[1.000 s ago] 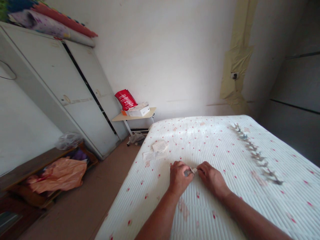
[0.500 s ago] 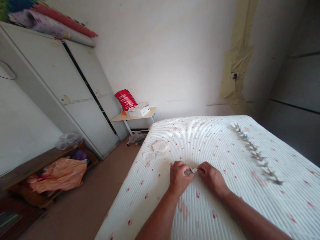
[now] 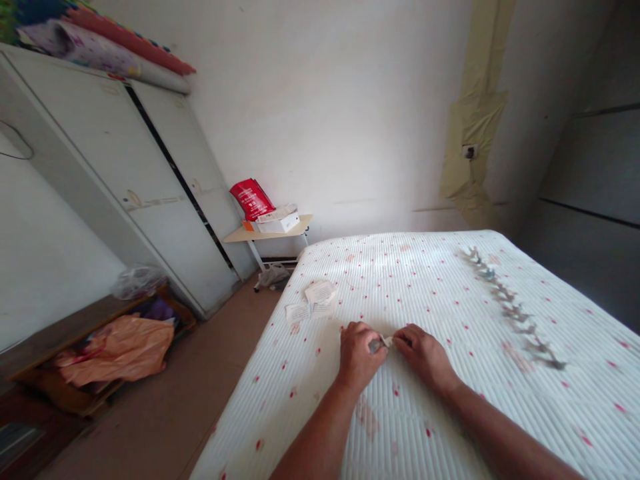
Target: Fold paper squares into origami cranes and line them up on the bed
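A small folded piece of paper (image 3: 387,341) is held just above the mattress (image 3: 390,413), between my two hands. My left hand (image 3: 359,355) pinches its left side with thumb and forefinger. From the other side, the fingertips of my right hand (image 3: 426,357) are closed on its right tip. Fingers cover much of the paper, so its full shape is hidden. Several printed paper sheets (image 3: 320,292) lie beyond my left hand. To the right runs a line of small folded paper figures (image 3: 515,310) with pointed ends, somewhat blurred.
Past the mattress's far left corner stands a small table (image 3: 235,235) with a red bag (image 3: 251,199) and a white box (image 3: 280,221). A wardrobe (image 3: 150,180) and a low wooden bench (image 3: 30,340) with an orange cloth (image 3: 120,350) line the left side.
My right fingertips have shifted very slightly left along the folded paper. The left hand and everything else stay in place.
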Motion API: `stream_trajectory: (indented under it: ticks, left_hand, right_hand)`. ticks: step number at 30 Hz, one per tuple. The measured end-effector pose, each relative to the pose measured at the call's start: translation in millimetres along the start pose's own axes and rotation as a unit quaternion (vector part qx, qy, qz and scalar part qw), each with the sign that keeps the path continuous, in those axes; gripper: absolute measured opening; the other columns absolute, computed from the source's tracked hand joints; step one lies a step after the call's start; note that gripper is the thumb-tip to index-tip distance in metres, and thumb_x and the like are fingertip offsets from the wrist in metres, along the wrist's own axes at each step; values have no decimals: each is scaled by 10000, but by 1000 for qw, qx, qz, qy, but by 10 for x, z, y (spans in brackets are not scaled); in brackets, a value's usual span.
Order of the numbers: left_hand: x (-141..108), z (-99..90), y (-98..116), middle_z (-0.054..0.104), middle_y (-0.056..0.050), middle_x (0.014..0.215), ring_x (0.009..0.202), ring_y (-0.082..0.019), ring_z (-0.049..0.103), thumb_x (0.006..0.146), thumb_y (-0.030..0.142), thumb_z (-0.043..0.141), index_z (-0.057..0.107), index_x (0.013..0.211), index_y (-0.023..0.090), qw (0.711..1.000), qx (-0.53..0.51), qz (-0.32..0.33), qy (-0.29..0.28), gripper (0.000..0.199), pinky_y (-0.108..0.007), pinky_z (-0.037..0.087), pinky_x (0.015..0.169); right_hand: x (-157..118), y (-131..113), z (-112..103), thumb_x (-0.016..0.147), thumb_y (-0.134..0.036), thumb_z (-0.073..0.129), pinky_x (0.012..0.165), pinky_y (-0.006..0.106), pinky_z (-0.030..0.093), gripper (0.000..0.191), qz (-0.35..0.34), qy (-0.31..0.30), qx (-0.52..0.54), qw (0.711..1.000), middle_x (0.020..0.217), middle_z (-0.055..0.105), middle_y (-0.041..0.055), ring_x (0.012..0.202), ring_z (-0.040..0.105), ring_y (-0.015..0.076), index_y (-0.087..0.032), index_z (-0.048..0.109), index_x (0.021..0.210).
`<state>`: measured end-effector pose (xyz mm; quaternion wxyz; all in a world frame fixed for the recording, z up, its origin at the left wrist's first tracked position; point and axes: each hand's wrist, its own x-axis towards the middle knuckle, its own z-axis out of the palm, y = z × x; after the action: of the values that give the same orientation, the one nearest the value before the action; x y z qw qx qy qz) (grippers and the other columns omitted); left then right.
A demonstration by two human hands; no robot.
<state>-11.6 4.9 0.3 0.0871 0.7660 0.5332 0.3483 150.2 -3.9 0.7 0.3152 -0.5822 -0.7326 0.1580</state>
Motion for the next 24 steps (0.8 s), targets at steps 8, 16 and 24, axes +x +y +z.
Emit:
stream_trajectory:
  ticks: [8, 16, 24]
  left_hand:
    - [2, -1, 4, 624, 5, 781, 819, -156, 519, 621, 180, 692, 662, 695, 214, 1000, -6, 3, -7, 86, -299, 347, 787]
    - [13, 17, -16, 627, 1, 760, 811, -162, 523, 630, 204, 673, 673, 681, 213, 998, 26, -25, -48, 52, -292, 333, 760]
    - [5, 16, -32, 627, -2, 762, 799, -171, 529, 635, 235, 651, 679, 706, 225, 997, 45, -16, -62, 77, -290, 349, 740]
  right_hand:
    - [11, 3, 18, 808, -262, 377, 667, 259, 425, 275, 12, 2, -16, 1000, 769, 616, 43, 722, 588, 157, -187, 631, 732]
    - [48, 140, 16, 790, -296, 386, 693, 278, 470, 310, 15, 47, 77, 996, 858, 657, 71, 750, 620, 174, -176, 665, 852]
    - [40, 170, 23, 746, -216, 395, 694, 284, 471, 279, -18, 51, 77, 996, 847, 638, 61, 732, 601, 161, -181, 648, 857]
